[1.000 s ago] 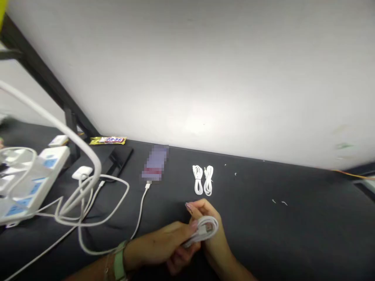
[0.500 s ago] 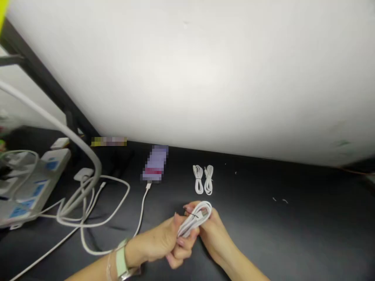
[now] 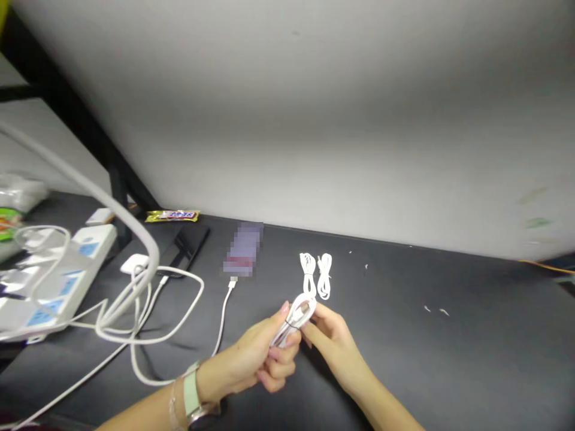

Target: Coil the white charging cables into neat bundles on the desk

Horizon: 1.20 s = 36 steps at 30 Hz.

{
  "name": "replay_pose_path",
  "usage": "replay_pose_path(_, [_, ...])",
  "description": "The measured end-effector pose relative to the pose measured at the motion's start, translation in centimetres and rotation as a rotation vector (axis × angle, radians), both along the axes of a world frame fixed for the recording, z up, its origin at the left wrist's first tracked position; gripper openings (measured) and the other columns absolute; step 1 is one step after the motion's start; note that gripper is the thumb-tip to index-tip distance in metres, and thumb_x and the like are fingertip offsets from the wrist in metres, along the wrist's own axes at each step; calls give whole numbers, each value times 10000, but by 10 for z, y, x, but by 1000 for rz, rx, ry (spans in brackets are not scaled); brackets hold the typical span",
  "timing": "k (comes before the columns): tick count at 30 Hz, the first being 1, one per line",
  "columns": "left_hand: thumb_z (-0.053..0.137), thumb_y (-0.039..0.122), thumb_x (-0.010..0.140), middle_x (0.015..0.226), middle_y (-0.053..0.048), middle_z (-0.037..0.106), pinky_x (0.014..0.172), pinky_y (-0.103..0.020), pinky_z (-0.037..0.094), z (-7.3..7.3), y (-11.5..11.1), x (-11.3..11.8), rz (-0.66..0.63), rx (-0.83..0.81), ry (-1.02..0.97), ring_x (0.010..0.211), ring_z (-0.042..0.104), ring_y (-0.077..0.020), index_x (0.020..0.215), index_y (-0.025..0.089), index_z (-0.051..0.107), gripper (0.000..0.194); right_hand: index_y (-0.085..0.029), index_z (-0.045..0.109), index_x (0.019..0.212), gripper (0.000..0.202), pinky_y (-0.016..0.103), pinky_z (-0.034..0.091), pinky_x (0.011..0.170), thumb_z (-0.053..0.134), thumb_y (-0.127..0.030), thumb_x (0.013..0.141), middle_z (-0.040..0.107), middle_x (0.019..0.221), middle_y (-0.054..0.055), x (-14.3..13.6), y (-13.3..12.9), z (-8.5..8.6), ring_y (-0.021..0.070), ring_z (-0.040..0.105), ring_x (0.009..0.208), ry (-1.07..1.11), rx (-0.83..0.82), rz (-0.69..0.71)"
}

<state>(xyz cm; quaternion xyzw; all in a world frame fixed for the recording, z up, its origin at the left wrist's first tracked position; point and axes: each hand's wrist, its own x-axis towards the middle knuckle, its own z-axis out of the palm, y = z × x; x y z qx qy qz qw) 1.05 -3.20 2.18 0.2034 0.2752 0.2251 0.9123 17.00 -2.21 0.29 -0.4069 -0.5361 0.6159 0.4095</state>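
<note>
A coiled white USB cable (image 3: pixel 294 317) with a thin dark tie around its middle is gripped in my left hand (image 3: pixel 267 353), thumb on top and fingers curled beneath. My right hand (image 3: pixel 335 344) is at the far right side of the coil, its thumb and fingers bent against it; the fingertips are partly hidden. A metal plug shows inside the coil's upper loop. Just beyond my hands, a left cable bundle (image 3: pixel 308 272) and a right cable bundle (image 3: pixel 324 275), both white and tied, lie side by side on the black table (image 3: pixel 395 359).
A pixelated phone (image 3: pixel 244 248) lies plugged into a white cable. Left of it are a dark phone (image 3: pixel 186 248), a wrapped snack bar (image 3: pixel 173 216), tangled white cables (image 3: pixel 179 326) and a power strip (image 3: pixel 83 269). Small white scraps (image 3: pixel 444 312) lie to the right. A wall stands behind.
My right hand has shifted, its thumb now in front beside the coil. The coil in my left hand has moved slightly up and left and stands steeper. The camera view has shifted a little.
</note>
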Motion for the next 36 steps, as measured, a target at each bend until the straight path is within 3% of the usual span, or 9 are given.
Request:
replay_pose_path(4, [392,717,777,459,105,186,347,-180,33,5,1,-1,-18,-3,17,366,80,-29,610,192,336,554,-184,673,830,237,230,430,601,566,-395,846,531,780,25,3,1,6,151,496,726,-87,72,71])
replay_pose_path(8, [399,740,751,452,108,176,358,-184,29,5,1,0,-14,-14,47,365,81,-29,602,196,319,569,-183,638,781,186,243,446,633,568,-344,841,523,795,26,2,0,9,156,516,739,-117,124,11])
replay_pose_path(12, [444,727,740,452,113,172,357,-180,34,0,0,3,45,20,84,367,80,-25,608,200,310,560,-185,597,745,138,243,411,596,525,-212,859,515,742,19,0,-5,10,144,497,671,-305,370,-102])
replay_pose_path(15, [443,730,737,457,114,177,358,-174,53,-3,0,6,96,55,126,371,95,-25,615,201,312,558,-189,615,794,126,246,409,592,510,-156,856,539,763,28,0,-9,14,146,502,670,-371,469,-109])
replay_pose_path(20, [449,756,703,442,120,177,351,-176,75,-5,-1,10,165,113,213,362,104,-18,599,203,306,581,-202,637,969,148,257,429,598,559,-204,843,571,880,49,1,-13,20,155,519,702,-336,424,-39])
replay_pose_path(27, [433,752,714,475,108,255,364,-181,137,-21,-7,15,248,239,369,379,174,-25,635,195,365,567,-186,625,782,136,245,426,596,551,-261,869,550,803,36,-6,-16,11,148,535,699,-218,265,-146])
replay_pose_path(31, [400,700,781,521,93,267,393,-180,158,-27,-12,17,299,330,389,422,194,-35,656,184,386,531,-183,593,719,161,224,406,519,590,-284,844,517,762,15,-8,-17,8,125,508,621,-97,162,-180])
replay_pose_path(36, [187,602,897,474,49,357,467,-228,336,-23,-14,14,230,528,502,430,364,-79,615,168,445,578,-177,604,671,204,244,407,536,581,-268,853,513,686,9,-6,-16,5,133,512,602,-197,219,-226])
